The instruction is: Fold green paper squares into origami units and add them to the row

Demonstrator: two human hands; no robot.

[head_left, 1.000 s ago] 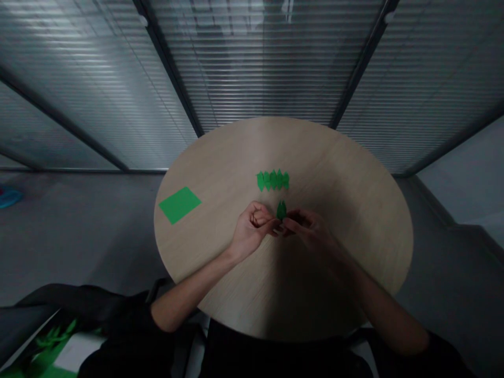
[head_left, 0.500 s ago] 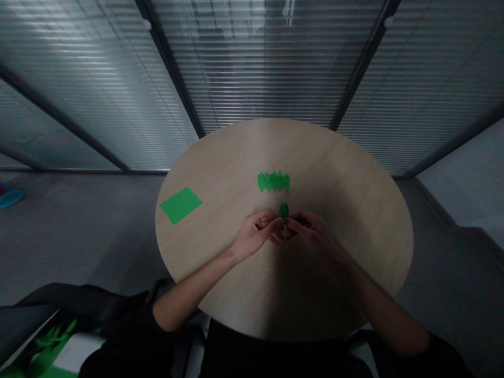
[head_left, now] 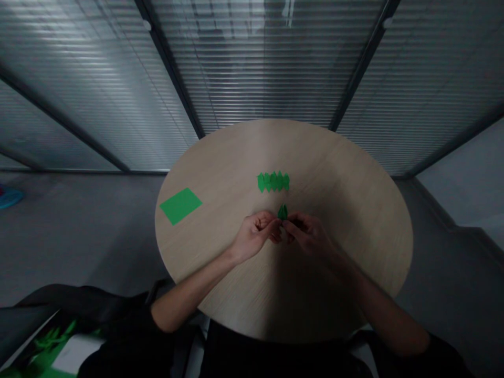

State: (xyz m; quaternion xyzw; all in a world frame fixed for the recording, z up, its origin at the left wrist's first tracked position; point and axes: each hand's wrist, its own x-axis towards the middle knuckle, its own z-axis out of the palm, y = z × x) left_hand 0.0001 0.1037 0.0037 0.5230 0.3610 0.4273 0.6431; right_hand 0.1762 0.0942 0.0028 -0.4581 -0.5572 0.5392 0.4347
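A small folded green paper piece [head_left: 282, 212] sticks up between my two hands above the round wooden table [head_left: 346, 178]. My left hand [head_left: 255, 236] pinches it from the left with its fingers curled. My right hand [head_left: 309, 234] pinches it from the right, fingertips meeting the left hand's. Just beyond them lies a row of several folded green paper pieces [head_left: 273, 181], side by side with their points up. A flat green paper sheet [head_left: 180, 205] rests near the table's left edge.
Glass walls with closed blinds and dark frames stand behind the table. Grey floor surrounds it. More green paper on a white surface [head_left: 59, 349] shows at the bottom left, beside my dark sleeve. A blue object [head_left: 8, 197] lies at the far left.
Both hands have closed in a little around the folded piece, and less of it shows above the fingertips. The row and the flat sheet have not moved.
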